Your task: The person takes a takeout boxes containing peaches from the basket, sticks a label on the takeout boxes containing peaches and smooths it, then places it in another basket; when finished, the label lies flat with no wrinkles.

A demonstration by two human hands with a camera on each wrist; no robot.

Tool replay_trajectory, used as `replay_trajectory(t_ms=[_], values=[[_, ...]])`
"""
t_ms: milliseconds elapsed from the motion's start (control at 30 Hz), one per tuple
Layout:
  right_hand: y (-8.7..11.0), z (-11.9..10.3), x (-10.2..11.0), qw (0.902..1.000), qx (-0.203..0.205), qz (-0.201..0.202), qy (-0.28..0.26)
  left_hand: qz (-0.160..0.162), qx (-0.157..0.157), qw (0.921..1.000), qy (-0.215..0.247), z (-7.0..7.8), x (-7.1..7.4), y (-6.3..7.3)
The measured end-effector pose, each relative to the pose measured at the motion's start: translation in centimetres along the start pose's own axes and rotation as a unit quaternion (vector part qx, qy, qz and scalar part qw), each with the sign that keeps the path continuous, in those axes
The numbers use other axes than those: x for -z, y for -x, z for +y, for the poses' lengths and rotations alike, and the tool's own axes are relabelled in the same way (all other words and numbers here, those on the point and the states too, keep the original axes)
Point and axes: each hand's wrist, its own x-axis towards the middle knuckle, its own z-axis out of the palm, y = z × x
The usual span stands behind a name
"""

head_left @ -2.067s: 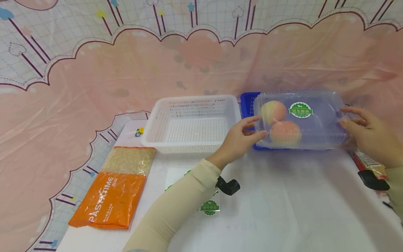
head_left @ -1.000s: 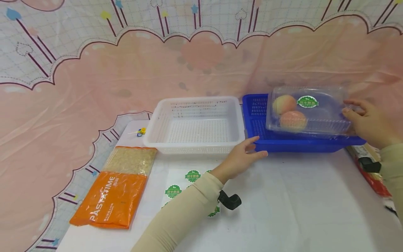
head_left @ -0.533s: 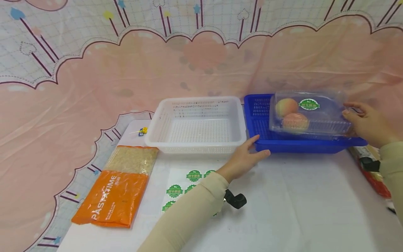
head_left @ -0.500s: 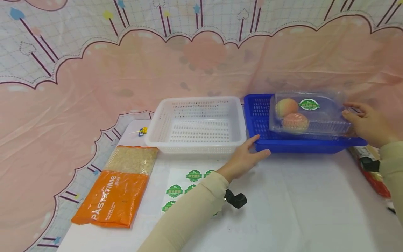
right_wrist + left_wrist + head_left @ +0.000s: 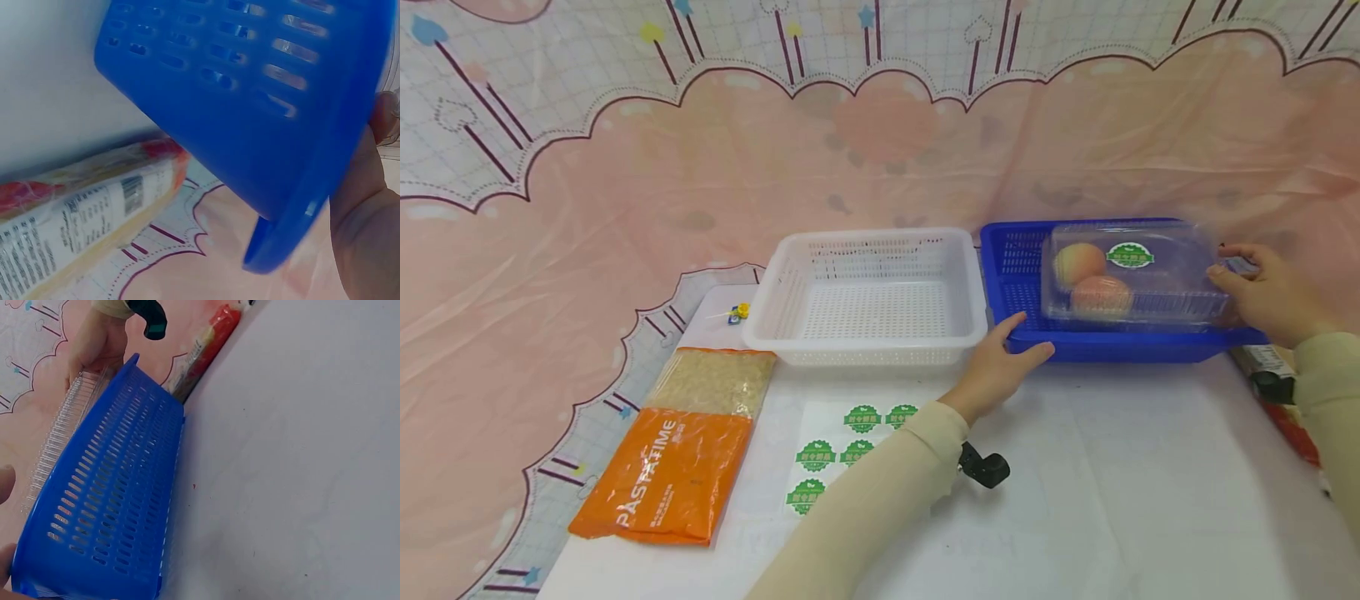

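My right hand [image 5: 1273,296] grips the right end of a clear plastic clamshell box [image 5: 1180,279], thumb on the near side. Two peaches [image 5: 1081,264] show through its left half, and a round green label [image 5: 1130,255] is stuck on the lid. The box sits low within the blue basket [image 5: 1135,347], its top above the rim in the left wrist view. At the basket's front left corner is my left hand [image 5: 992,371], thumb and index finger spread and fingertips right at the rim. Part of the right hand is hidden behind the basket in the right wrist view.
A white basket [image 5: 865,343] stands left of the blue one. An orange bag of pasta [image 5: 677,475] lies at the left, with a small yellow-and-blue item [image 5: 739,313] behind it. A sheet of green labels [image 5: 815,456] lies partly under the left arm; a red packet [image 5: 94,212] is at the right.
The box has moved right and down into the blue basket. My left hand has let go of the box's left end and now lies at the basket's front left corner.
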Motion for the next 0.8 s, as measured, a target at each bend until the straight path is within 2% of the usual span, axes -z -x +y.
replay_trajectory(t_ms=[133,200,367,533,667,800], values=[[-0.1,0.4,-0.3,0.9999,-0.008,0.001,0.006,0.028,-0.004,0.9996,-0.001,0.2,-0.5,-0.4],[-0.2,0.6,-0.4,0.9995,-0.013,0.005,0.028,0.041,0.0,0.9991,0.007,0.3,-0.7,-0.7],[-0.3,1.0,-0.4,0.9992,-0.026,-0.001,0.031,0.08,0.004,0.9963,0.031,0.3,-1.5,-1.3],[-0.7,1.1,-0.6,0.9991,-0.036,-0.013,0.02,0.121,-0.005,0.9915,0.046,0.2,-2.4,-2.0],[-1.0,1.0,-0.5,0.9984,-0.031,-0.045,0.01,0.135,-0.008,0.9885,0.067,0.1,-2.8,-2.3],[-1.2,1.2,-0.1,0.9973,-0.024,-0.068,0.012,0.136,-0.008,0.9887,0.063,0.1,-2.9,-2.4]])
